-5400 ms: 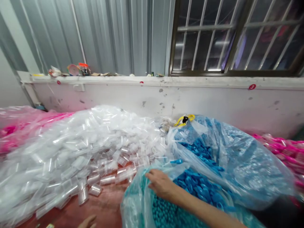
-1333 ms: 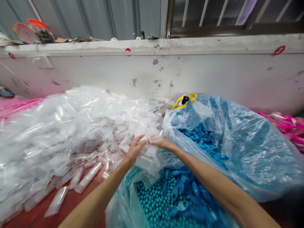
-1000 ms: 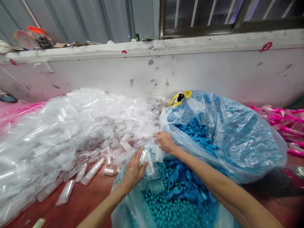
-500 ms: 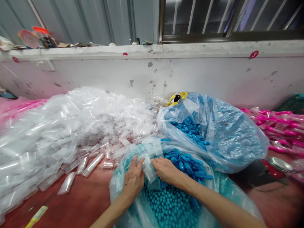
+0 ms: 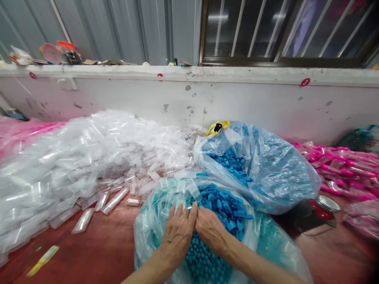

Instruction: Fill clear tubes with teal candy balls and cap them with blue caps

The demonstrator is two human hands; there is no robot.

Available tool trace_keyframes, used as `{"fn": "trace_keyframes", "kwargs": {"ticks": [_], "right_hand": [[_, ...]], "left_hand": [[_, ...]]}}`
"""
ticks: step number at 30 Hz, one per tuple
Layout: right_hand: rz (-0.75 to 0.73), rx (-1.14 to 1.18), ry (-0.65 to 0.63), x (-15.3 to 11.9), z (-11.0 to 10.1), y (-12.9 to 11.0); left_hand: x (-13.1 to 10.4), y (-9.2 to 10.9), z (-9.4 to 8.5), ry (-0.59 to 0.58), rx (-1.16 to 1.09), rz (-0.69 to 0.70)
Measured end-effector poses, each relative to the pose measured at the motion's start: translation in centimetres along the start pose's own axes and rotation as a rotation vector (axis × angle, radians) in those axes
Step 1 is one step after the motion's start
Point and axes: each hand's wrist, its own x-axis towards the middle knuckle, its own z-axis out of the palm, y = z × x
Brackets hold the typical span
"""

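Note:
My left hand [image 5: 179, 232] and my right hand [image 5: 209, 227] meet over an open plastic bag [image 5: 145, 232]. The left fingers are spread, close to clear plastic sleeves [image 5: 194, 190] at the bag's top. My right hand's fingers are bent together beside the left forefinger; what they pinch, if anything, is hidden. Below the hands lie teal beads [image 5: 207, 260], and blue plastic pieces [image 5: 226, 205] are heaped just beyond the right hand.
A large heap of clear sleeves [image 5: 89, 154] covers the left. Behind stands a bag of blue pieces [image 5: 278, 165]. Pink packets [image 5: 346, 165] and a red object with a metal top [image 5: 322, 207] lie right. A yellow-handled tool [image 5: 44, 260] lies front left.
My left hand has moved right, up against my right hand. The clear sleeve that was between the hands is now mostly covered by them. The camera view has shifted slightly.

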Motion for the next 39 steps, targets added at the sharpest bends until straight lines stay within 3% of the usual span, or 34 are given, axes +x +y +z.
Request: {"fn": "trace_keyframes", "kwargs": {"ticks": [3,6,10,13,17,22,25,29,31,36,39], "right_hand": [[0.016,0.0,-0.044,-0.5,0.5,-0.9],[0.084,0.047,-0.17,-1.0,0.7,-1.2],[0.098,0.114,-0.244,-1.2,-0.3,-0.1],[0.132,0.139,-0.212,-0.6,-1.8,1.4],[0.199,0.156,-0.218,2.1,-3.3,2.9],[0.414,0.088,-0.157,5.3,-1.5,2.9],[0.42,0.06,-0.113,5.6,-0.4,2.3],[0.293,0.016,-0.031,4.4,-1.1,1.9],[0.191,0.0,-0.01,3.4,-1.7,1.9],[0.018,-0.017,-0.044,1.3,-1.5,1.8],[0.014,-0.011,-0.065,0.9,-1.2,1.6]], "left_hand": [[0.2,1.1,0.2,-0.2,-0.016,-0.06],[0.6,1.4,-0.1,-0.387,-0.016,-0.12],[0.7,-0.2,-0.8,-0.566,-0.284,-0.174],[0.9,-2.2,-1.1,-0.535,-0.431,-0.227],[1.9,-3.7,-1.2,-0.428,-0.368,-0.227],[2.7,-4.0,-0.3,-0.371,-0.178,-0.235],[2.8,-4.1,0.4,-0.174,0.006,-0.171],[3.4,-3.7,0.5,0.065,0.171,0.049],[3.8,-3.3,0.3,0.05,0.149,0.092],[3.7,-2.0,-0.1,-0.291,-0.075,-0.014],[3.5,-1.4,-0.2,-0.337,-0.076,-0.087]]}}
